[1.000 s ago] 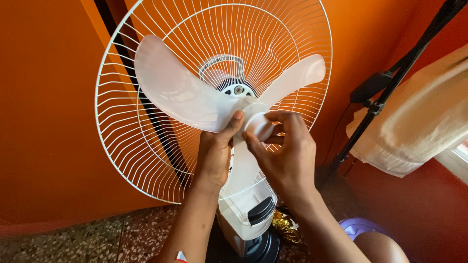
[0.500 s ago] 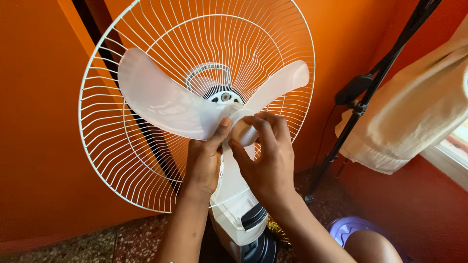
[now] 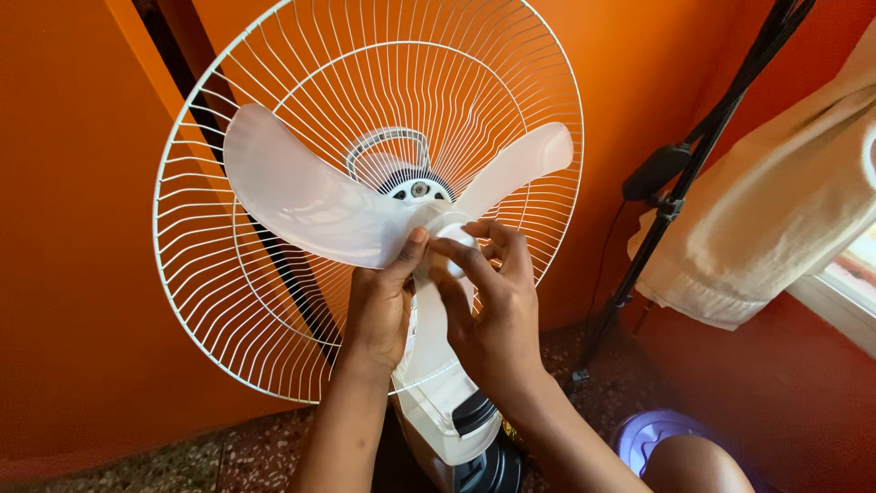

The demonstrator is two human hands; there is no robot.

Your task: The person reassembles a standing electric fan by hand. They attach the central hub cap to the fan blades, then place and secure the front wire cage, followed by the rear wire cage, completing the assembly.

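Observation:
A standing fan with a white wire rear grille [image 3: 274,301] faces me, its front cover off. The translucent white three-blade propeller [image 3: 301,196] sits in front of the motor hub [image 3: 418,190]. My left hand [image 3: 379,306] holds the propeller at its centre, thumb pressed on the blade root. My right hand [image 3: 497,310] pinches the small white round cap [image 3: 453,239] at the blade's centre with fingertips. The lower blade hangs down between my two hands.
The fan's white base with a dark control panel [image 3: 474,415] is below my wrists. A black tripod stand [image 3: 693,173] leans at the right beside a cream cloth [image 3: 776,219]. A purple round lid [image 3: 652,434] lies on the speckled floor. Orange walls surround.
The view has shifted, so the fan sits lower and more to the right in frame. My hands stay at the blade's centre, right fingers turning slightly on the cap.

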